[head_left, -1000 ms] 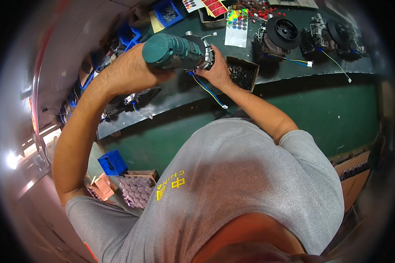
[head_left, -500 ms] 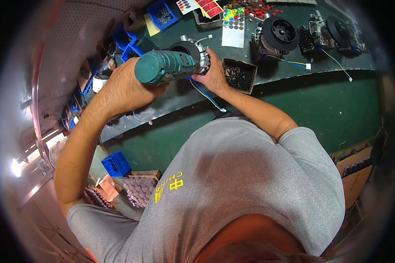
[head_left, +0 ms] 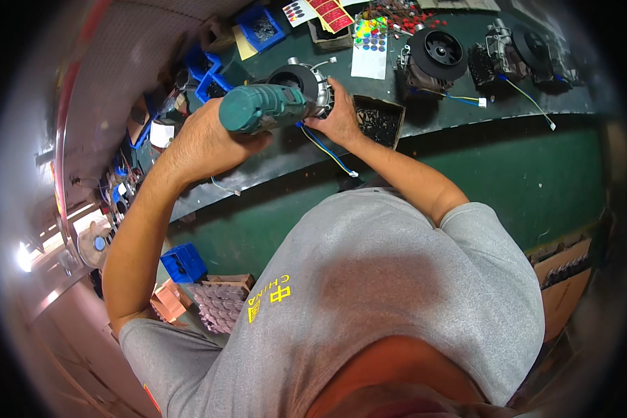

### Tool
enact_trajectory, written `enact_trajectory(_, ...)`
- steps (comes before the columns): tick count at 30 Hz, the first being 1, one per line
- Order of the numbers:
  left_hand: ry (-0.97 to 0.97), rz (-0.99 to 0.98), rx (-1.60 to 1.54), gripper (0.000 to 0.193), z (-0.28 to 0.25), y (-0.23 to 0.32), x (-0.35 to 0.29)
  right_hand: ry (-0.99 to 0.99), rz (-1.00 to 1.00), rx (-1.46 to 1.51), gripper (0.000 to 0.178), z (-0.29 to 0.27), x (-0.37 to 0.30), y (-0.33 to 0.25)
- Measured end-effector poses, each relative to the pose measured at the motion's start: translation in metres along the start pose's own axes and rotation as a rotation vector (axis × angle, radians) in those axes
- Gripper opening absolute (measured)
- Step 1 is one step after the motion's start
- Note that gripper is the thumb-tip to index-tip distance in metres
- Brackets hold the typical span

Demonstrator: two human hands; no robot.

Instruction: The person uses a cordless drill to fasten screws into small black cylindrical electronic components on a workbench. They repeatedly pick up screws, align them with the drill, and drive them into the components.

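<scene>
Shifted teal power drill (head_left: pixel 261 106) toward near edge of green bench (head_left: pixel 340 75) within the last second, baring black fan wheel (head_left: pixel 290 74) of silver motor unit (head_left: pixel 322 92) there, apparently re-aiming mid-work, with left hand (head_left: pixel 205 139) wrapped round drill, right hand (head_left: pixel 340 123) clasping unit, contact unclear.

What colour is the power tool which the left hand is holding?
The power tool is teal green; it shows best in the head view.

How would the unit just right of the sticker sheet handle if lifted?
The unit is probably heavy for its size, since it looks metal-bodied. Its round black wheel might turn if touched. Its thin cable looks floppy and may trail.
</scene>
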State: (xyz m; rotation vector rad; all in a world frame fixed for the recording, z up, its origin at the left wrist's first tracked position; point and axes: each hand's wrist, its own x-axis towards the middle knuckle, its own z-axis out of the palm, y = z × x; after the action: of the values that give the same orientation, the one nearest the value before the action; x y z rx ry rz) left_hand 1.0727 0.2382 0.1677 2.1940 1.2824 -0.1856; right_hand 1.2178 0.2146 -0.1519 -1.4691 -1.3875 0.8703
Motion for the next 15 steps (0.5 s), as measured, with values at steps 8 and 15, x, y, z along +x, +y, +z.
enact_trajectory(8,0.129,-0.008,-0.363,0.038,-0.017,0.016,-0.027,-0.079,-0.028,0.14,0.113,-0.012,-0.002,0.01)
enact_trajectory(15,0.514,-0.113,-0.598,0.038,0.051,-0.019,-0.09,-0.558,-0.14,-0.477,0.023,-0.085,-0.005,0.088)
